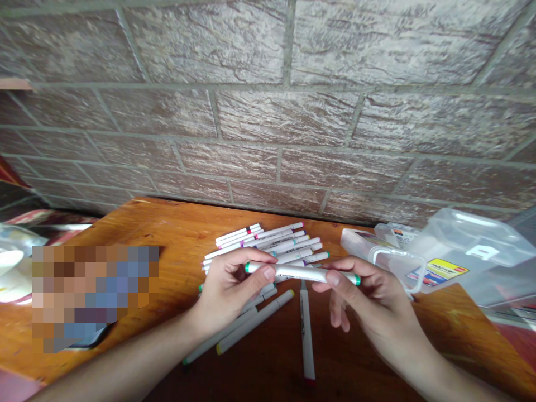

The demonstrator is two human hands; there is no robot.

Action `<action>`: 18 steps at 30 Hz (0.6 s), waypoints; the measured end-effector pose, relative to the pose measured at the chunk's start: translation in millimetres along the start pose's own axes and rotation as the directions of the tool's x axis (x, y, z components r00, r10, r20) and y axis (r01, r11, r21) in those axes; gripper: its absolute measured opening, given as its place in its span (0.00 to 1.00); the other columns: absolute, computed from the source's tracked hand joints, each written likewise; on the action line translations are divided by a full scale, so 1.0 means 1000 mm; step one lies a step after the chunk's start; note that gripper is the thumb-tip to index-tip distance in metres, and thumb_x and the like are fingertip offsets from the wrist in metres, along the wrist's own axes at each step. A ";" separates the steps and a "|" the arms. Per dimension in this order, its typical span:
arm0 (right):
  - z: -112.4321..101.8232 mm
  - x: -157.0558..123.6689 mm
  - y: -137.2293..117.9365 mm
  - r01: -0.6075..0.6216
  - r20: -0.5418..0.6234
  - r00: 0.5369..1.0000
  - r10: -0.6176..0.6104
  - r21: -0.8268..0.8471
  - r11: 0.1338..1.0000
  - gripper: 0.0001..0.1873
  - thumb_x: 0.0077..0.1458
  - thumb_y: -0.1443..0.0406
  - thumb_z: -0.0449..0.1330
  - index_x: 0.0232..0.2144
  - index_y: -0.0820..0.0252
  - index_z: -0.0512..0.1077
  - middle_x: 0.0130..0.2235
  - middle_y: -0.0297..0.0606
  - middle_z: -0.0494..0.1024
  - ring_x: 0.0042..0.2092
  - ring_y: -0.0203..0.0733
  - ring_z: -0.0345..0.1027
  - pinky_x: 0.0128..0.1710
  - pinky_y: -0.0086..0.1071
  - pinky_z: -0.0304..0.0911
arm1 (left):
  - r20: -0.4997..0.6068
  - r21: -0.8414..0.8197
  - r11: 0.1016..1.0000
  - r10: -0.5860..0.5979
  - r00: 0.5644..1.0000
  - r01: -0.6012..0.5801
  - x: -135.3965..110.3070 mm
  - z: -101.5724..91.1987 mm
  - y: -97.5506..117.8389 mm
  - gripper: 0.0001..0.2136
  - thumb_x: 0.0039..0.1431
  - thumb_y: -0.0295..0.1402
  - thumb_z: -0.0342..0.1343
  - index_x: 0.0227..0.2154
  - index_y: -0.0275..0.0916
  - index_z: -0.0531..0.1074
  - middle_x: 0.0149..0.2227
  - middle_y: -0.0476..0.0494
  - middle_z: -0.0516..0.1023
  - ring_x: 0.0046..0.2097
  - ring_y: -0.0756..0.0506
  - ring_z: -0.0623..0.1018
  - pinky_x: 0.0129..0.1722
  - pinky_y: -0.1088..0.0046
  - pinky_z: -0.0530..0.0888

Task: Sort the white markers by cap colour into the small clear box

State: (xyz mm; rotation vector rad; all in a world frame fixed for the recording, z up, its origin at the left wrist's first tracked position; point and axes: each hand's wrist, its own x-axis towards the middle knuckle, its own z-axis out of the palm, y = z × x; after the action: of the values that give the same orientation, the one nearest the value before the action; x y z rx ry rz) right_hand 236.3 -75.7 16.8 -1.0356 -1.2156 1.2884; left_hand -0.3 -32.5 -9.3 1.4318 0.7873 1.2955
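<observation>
A white marker with green ends is held level above the table, between my two hands. My left hand pinches it near its left end with thumb and fingers. Near the right end, my right hand grips it the same way, its lower fingers hanging loosely. Behind and partly hidden by the hands lies a group of white markers with variously coloured ends. Closer to me, a yellow-ended marker lies slanted, and a red-ended marker points towards me.
On the right of the wooden table stand a clear plastic case and a larger clear box with a yellow label. A blurred-out flat object lies at the left. A stone-patterned wall rises behind the table.
</observation>
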 end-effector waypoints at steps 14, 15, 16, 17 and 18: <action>0.002 0.001 -0.002 -0.032 -0.032 0.999 0.037 0.129 0.991 0.16 0.61 0.53 0.69 0.39 0.61 0.78 0.32 0.43 0.86 0.17 0.35 0.73 0.14 0.23 0.63 | 0.050 -0.202 0.978 -0.050 0.997 0.060 0.001 0.000 -0.001 0.09 0.67 0.37 0.64 0.43 0.39 0.84 0.28 0.45 0.83 0.19 0.57 0.66 0.20 0.80 0.67; 0.002 0.000 -0.001 -0.036 -0.037 0.999 0.041 0.133 0.990 0.17 0.62 0.53 0.69 0.40 0.62 0.78 0.34 0.45 0.87 0.17 0.35 0.73 0.14 0.23 0.63 | 0.050 -0.209 0.976 -0.050 0.997 0.060 0.001 0.000 -0.001 0.09 0.67 0.37 0.63 0.44 0.39 0.84 0.29 0.44 0.83 0.19 0.57 0.66 0.20 0.80 0.67; 0.002 0.000 -0.001 -0.039 -0.039 0.998 0.045 0.135 0.990 0.17 0.63 0.53 0.68 0.41 0.62 0.78 0.35 0.46 0.87 0.17 0.35 0.73 0.14 0.23 0.63 | 0.050 -0.214 0.975 -0.051 0.997 0.061 0.001 0.000 -0.001 0.09 0.67 0.37 0.63 0.44 0.39 0.84 0.29 0.44 0.83 0.19 0.57 0.66 0.20 0.80 0.67; 0.002 -0.001 -0.001 -0.040 -0.039 0.998 0.046 0.138 0.990 0.18 0.63 0.53 0.68 0.42 0.62 0.78 0.35 0.46 0.87 0.17 0.35 0.72 0.14 0.23 0.63 | 0.051 -0.219 0.974 -0.052 0.997 0.062 0.001 0.000 -0.002 0.10 0.68 0.37 0.63 0.44 0.39 0.84 0.30 0.44 0.83 0.20 0.57 0.66 0.20 0.80 0.67; 0.001 -0.001 -0.002 -0.040 -0.038 0.998 0.046 0.140 0.989 0.18 0.63 0.52 0.67 0.43 0.62 0.79 0.34 0.47 0.87 0.17 0.35 0.72 0.14 0.23 0.63 | 0.051 -0.223 0.973 -0.053 0.997 0.063 0.002 -0.001 -0.002 0.10 0.68 0.38 0.62 0.45 0.39 0.84 0.30 0.44 0.83 0.20 0.56 0.66 0.20 0.80 0.67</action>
State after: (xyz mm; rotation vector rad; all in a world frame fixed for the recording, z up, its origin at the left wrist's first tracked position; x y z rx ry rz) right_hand 235.1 -76.8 18.5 -0.9867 -1.0619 1.3588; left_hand -0.1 -30.2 -10.7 1.2440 0.6270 1.2611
